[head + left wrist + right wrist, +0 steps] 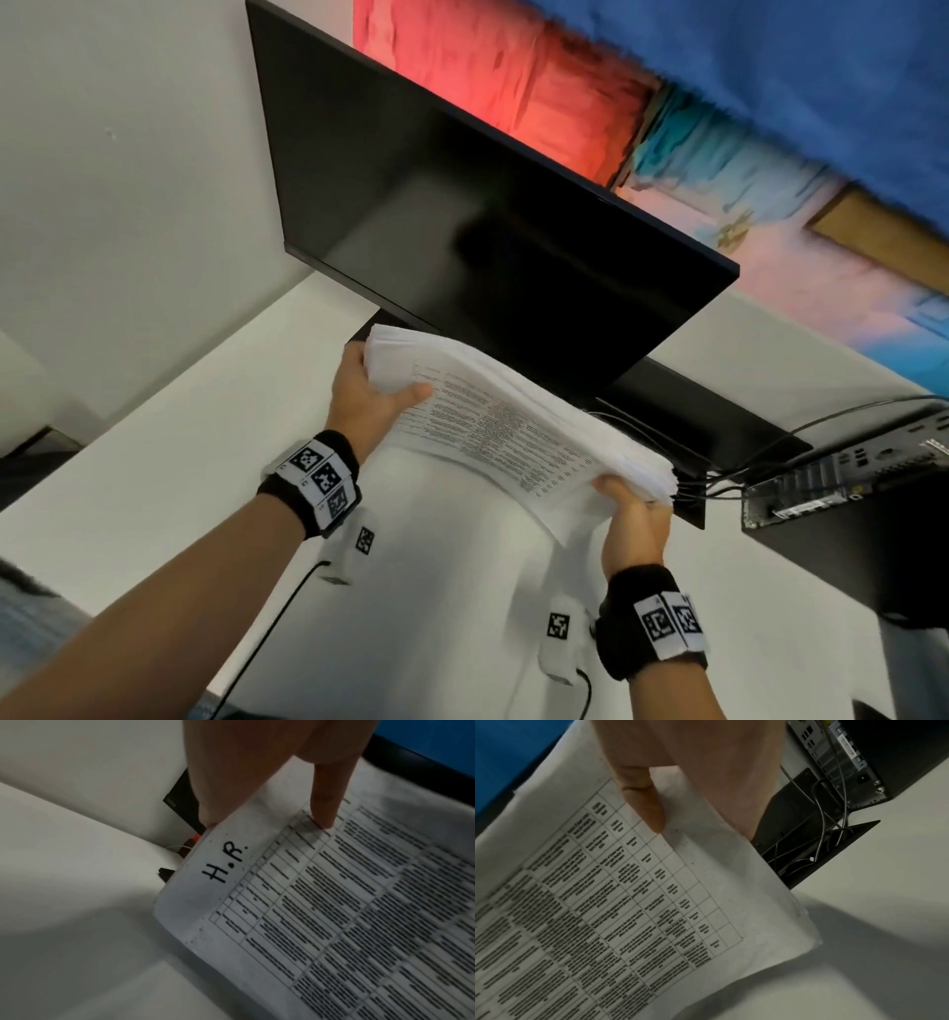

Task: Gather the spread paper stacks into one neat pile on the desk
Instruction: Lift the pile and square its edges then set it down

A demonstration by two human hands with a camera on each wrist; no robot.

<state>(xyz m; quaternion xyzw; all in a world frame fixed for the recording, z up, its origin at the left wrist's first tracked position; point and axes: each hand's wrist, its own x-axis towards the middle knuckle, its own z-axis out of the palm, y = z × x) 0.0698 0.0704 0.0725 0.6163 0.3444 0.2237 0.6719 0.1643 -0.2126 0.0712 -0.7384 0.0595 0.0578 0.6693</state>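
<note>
A thick stack of white printed papers (503, 426) is held up edge-on above the white desk (154, 462), in front of the monitor. My left hand (369, 390) grips its left end, thumb on the printed face and fingers behind. My right hand (634, 509) grips the right end the same way. In the left wrist view the top sheet (308, 912) shows a table of text and a handwritten "H.R.", with my thumb (326, 801) pressed on it. In the right wrist view my thumb (644, 805) lies on the same sheet (628, 912); the fingers behind are hidden.
A black monitor (488, 205) stands just behind the stack on a black base (683, 411). A black computer case (842, 488) with cables (719, 478) sits at the right. A dark cable (277, 611) runs across the desk near me.
</note>
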